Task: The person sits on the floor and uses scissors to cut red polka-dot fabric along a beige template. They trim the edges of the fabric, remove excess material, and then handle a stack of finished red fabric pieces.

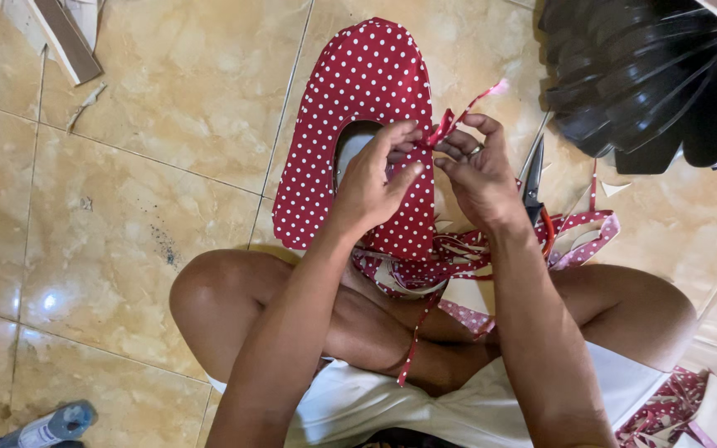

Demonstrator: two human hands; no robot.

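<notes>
Your left hand (371, 187) pinches the red dotted upper (358, 99) over your lap; your right hand (479, 170) holds the strip (458, 112) at its edge. Slack grip could let the strip slip crooked. Scissors (534, 187) lie just right.

A red polka-dot strip (456, 112) is pinched by both hands, left (373, 184) and right (481, 170), over the red polka-dot shoe upper (358, 91); scissors (534, 187) lie just beside it.

left hand (373, 184) hides most of the slipper-shaped polka-dot piece's (358, 91) cutout, scissors (533, 184) sit half behind the right hand (481, 170), and the bottle (47, 428) gets cropped bottom-left.
</notes>
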